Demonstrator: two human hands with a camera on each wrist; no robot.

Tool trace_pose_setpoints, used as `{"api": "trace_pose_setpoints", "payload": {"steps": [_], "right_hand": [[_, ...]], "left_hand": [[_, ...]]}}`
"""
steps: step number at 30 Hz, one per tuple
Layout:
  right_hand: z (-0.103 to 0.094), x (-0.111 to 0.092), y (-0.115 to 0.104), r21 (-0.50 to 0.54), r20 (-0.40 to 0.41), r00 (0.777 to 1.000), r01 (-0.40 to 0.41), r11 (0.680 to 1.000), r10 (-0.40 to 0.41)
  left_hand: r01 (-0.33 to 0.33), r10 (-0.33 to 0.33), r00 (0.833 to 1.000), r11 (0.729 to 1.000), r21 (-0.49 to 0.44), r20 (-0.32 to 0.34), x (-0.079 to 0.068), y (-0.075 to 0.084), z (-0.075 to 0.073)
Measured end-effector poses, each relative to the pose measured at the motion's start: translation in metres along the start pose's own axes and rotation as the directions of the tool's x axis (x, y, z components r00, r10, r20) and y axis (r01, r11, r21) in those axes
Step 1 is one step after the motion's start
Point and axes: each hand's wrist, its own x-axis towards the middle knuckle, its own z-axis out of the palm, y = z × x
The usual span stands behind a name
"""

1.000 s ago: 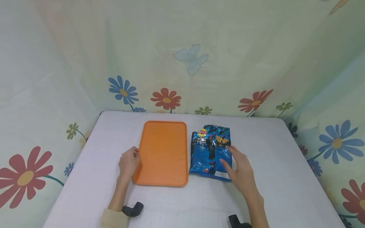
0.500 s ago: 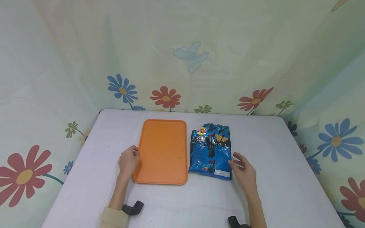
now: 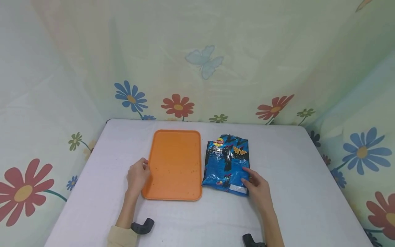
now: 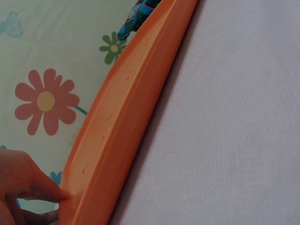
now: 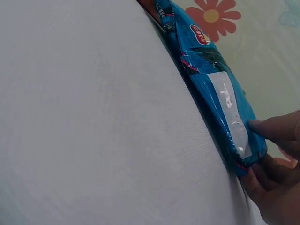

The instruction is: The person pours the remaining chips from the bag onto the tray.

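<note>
An orange tray (image 3: pixel 176 161) with small crumbs on it lies on the table. My left hand (image 3: pixel 138 175) pinches its left rim; in the left wrist view the thumb (image 4: pixel 49 187) presses the rim's inner side, with fingers outside it. To the tray's right lies a blue and black chip bag (image 3: pixel 220 169), its top edge uneven with a notch at the left. My right hand (image 3: pixel 258 188) grips the bag's lower right side. In the right wrist view the thumb (image 5: pixel 276 129) lies over the bag near its white label, while the other fingers curl under the edge.
A white cloth covers the table (image 3: pixel 296 185). Behind and at both sides hangs a curtain (image 3: pixel 148 51) printed with flowers and a butterfly. Black curved wrist pieces (image 3: pixel 143 226) sit at both wrists.
My right hand drew back from over the bag to its right edge, then came in and took hold of that side. The bag's lower part shifted slightly left. The left hand stayed at the tray.
</note>
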Motion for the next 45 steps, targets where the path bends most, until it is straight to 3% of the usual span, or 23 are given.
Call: {"api": "trace_pose_setpoints", "payload": {"steps": [7,18,35,45], "right_hand": [[-0.005,-0.002,-0.005,0.023,0.024,0.999,0.021,1.000,-0.021],[-0.008,0.003,-0.008,-0.007,0.147,0.989,0.024,1.000,-0.022],[-0.008,-0.006,-0.007,0.012,0.109,0.992,0.065,0.998,-0.066],[-0.014,-0.011,-0.024,0.030,0.079,0.982,0.170,0.985,-0.172]], "left_hand": [[-0.023,0.023,1.000,1.000,0.003,-0.003,-0.001,0.004,-0.002],[-0.011,0.011,1.000,1.000,0.012,0.001,0.000,0.007,-0.003],[-0.033,0.033,0.999,0.999,0.002,0.006,-0.003,0.005,-0.003],[-0.031,0.031,0.999,0.999,0.008,0.011,-0.002,0.004,-0.004]]}}
